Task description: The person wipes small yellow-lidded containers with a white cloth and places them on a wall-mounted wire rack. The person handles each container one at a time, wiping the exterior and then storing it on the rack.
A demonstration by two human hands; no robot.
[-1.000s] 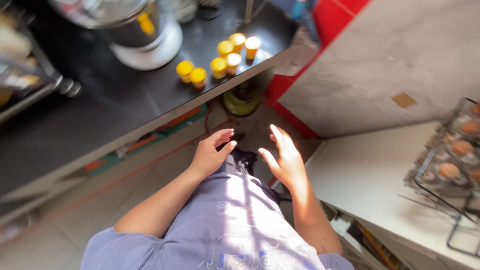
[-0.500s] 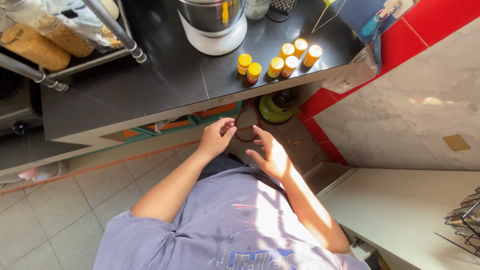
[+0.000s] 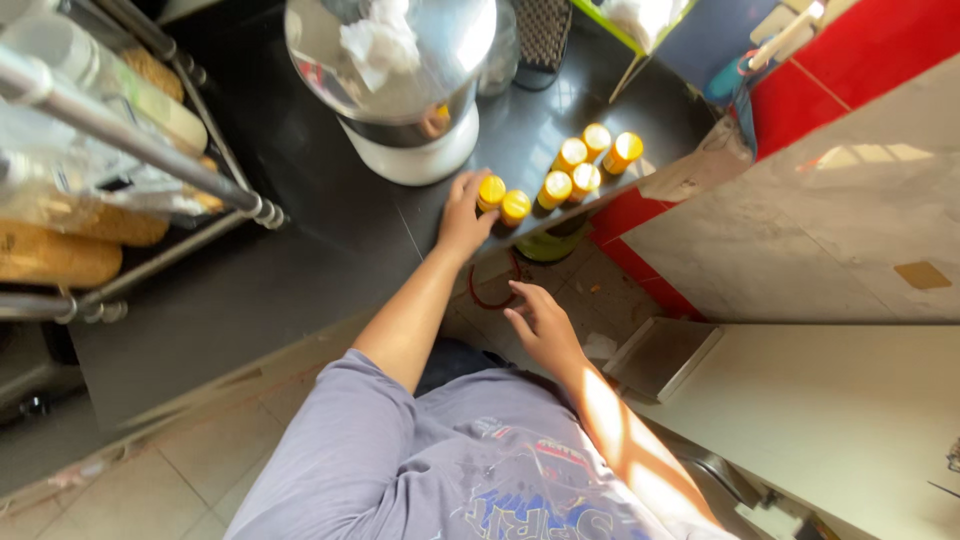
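Note:
Several small jars with yellow lids stand in a cluster near the front edge of the black counter (image 3: 300,260). My left hand (image 3: 462,215) reaches forward and wraps the leftmost jar (image 3: 491,190) from its left side. A second jar (image 3: 515,206) stands right beside it, and the others (image 3: 585,165) sit further right. My right hand (image 3: 540,325) hangs lower, above the tiled floor, with its fingers apart and nothing in it. Both forearms come from my grey shirt at the bottom.
A stand mixer with a steel bowl (image 3: 400,80) stands just behind the jars. A metal rack (image 3: 150,150) with bagged food fills the left. Under the counter sit a green gas cylinder (image 3: 550,245) and a red hose (image 3: 490,295). A white counter (image 3: 850,420) lies at the right.
My left hand has risen from below the counter edge to the leftmost jar. My right hand stayed low and open. The view has shifted closer to the counter.

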